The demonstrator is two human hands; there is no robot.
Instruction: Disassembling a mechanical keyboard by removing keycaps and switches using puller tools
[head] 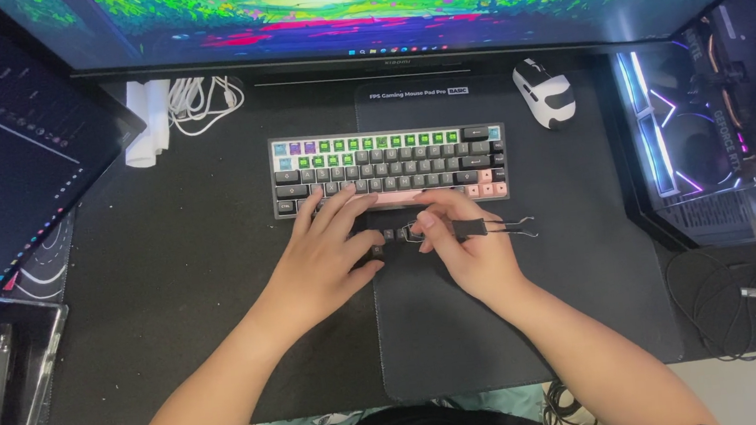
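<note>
A wire keycap puller (481, 227) is pinched between thumb and fingers of the right hand (465, 250), its black handle and wire loop pointing right. It is held just near of the compact keyboard (389, 167), on the mouse pad (518, 319) of the dark tabletop (182, 287). The left hand (327, 259) is laid with fingers spread over the keyboard's near edge, nothing gripped; a few loose dark keycaps (389, 235) lie between the hands. Keycap removal appears to be in hand. A further pull would call for the wire loops to be seated squarely under one cap. A white mouse (545, 92) sits far right.
</note>
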